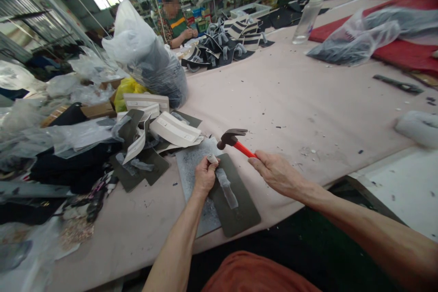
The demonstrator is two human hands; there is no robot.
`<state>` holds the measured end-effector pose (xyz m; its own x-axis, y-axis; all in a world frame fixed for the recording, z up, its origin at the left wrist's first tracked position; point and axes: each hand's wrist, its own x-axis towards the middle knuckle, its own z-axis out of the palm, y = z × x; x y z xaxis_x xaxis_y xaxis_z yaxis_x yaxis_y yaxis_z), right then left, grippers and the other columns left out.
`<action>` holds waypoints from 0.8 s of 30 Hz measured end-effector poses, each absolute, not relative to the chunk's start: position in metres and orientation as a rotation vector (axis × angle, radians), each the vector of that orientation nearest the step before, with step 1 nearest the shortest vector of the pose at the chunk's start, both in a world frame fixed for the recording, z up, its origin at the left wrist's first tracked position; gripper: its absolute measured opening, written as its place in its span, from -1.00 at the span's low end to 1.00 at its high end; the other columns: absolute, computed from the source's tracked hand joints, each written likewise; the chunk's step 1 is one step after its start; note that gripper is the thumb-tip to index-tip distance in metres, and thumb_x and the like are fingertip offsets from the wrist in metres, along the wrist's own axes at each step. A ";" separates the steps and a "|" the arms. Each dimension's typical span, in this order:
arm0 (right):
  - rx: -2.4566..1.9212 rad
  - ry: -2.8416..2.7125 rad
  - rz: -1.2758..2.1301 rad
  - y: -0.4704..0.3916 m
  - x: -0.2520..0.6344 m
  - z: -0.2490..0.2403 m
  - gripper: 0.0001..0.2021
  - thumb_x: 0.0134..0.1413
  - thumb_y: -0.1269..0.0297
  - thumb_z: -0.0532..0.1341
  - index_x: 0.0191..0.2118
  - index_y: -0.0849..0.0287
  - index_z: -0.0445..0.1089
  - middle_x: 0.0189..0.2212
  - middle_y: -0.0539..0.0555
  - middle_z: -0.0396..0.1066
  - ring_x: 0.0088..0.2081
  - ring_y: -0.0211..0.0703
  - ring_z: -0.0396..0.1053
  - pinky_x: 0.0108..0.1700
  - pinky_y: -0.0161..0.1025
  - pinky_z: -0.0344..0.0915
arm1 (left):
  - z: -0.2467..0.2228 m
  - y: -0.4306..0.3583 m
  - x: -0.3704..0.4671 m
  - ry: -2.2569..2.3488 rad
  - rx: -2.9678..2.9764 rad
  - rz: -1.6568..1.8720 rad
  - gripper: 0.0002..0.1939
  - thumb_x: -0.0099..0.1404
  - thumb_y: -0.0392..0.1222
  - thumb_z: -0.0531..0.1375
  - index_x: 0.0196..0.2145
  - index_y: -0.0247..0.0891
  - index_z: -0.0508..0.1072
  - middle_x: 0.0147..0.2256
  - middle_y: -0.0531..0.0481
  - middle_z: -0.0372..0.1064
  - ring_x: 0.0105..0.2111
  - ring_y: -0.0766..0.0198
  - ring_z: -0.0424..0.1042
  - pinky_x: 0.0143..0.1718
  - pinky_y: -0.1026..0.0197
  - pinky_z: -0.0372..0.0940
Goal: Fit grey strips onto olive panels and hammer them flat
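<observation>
My right hand (273, 173) is closed around the red handle of a claw hammer (236, 139), its dark head raised above the table. My left hand (205, 175) pinches a short whitish cylinder (212, 159) at the top edge of a dark olive panel (244, 210). What lies under the cylinder is hidden. A strip wrapped in clear plastic (226, 189) is attached along the panel. The panel lies partly on a speckled grey board (208, 221), near the table's front edge.
Left of the board lie more olive panels (130, 182) and cream curved pieces (176, 127). Behind them stands a stuffed plastic bag (147, 54). A water bottle (308, 20) and a dark tool (397, 84) are farther right. A co-worker (174, 18) sits across the table (239, 91).
</observation>
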<state>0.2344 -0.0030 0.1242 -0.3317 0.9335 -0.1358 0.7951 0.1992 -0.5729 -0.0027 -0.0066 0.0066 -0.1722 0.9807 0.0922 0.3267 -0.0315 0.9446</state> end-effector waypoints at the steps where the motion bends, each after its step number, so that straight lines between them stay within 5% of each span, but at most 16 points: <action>1: -1.642 -2.246 0.823 -0.002 0.232 0.129 -0.68 0.34 0.13 -0.07 -0.38 0.13 0.25 -0.56 0.01 0.31 -0.55 -0.25 0.16 -0.46 -0.29 -0.05 | 0.008 -0.007 -0.002 1.573 1.419 1.221 -0.86 0.26 -0.25 0.18 -0.24 -0.24 0.52 -0.28 -0.03 0.57 -0.23 0.19 0.52 -0.13 0.18 0.36; 12: -1.545 -2.602 0.482 -0.001 0.214 0.134 -0.73 0.37 0.18 -0.06 -0.23 0.18 0.29 -0.53 0.10 0.40 -0.60 -0.24 0.18 -0.51 -0.23 -0.19 | 0.010 -0.017 0.006 1.623 1.532 1.274 -0.85 0.25 -0.25 0.17 -0.25 -0.20 0.54 -0.32 -0.03 0.56 -0.31 0.18 0.50 -0.21 0.17 0.35; 19: -1.427 -2.187 0.342 0.010 0.219 0.185 -0.69 0.38 0.10 -0.15 -0.31 0.11 0.18 -0.61 0.00 0.26 -0.64 -0.27 0.07 -0.52 -0.26 -0.10 | 0.009 -0.017 0.006 1.644 1.529 1.244 -0.85 0.25 -0.26 0.17 -0.25 -0.19 0.54 -0.31 -0.03 0.56 -0.32 0.19 0.49 -0.26 0.20 0.31; 24: -1.412 -2.327 0.423 -0.001 0.213 0.158 -0.71 0.35 0.15 -0.10 -0.37 0.12 0.17 -0.64 -0.01 0.21 -0.65 -0.31 0.00 -0.54 -0.27 -0.15 | 0.009 -0.016 0.006 1.663 1.562 1.190 -0.85 0.26 -0.28 0.16 -0.25 -0.21 0.52 -0.33 -0.02 0.54 -0.33 0.20 0.48 -0.26 0.21 0.29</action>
<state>0.2130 -0.0011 0.1575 -0.4204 0.8918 0.1673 0.7759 0.4489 -0.4432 0.0055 -0.0158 0.0092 -0.1638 0.9719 0.1692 0.4741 -0.0728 0.8775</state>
